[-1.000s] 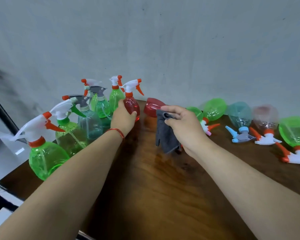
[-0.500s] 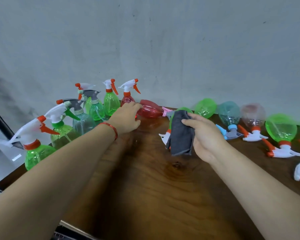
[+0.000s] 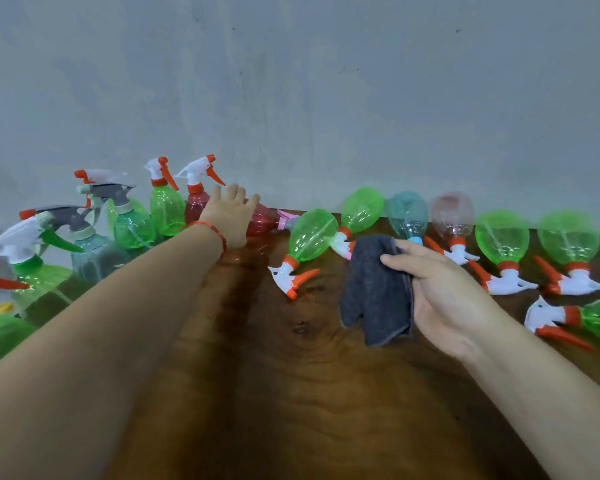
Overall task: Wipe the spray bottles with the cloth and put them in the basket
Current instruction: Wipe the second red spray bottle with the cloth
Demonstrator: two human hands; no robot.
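At the far edge of the table (image 3: 291,393), against the wall: the red spray bottle (image 3: 262,221) lies on its side. Its long axis runs along the edge, pink nozzle pointing right, base end under the left hand (image 3: 232,216). That hand's fingers are straight and spread over the bottle, not curled round it. The right hand (image 3: 454,296) is well apart to the right, pinching the grey cloth (image 3: 374,289) between thumb and fingers. The left hand is nearer, so it likely grips across the body. No basket in view.
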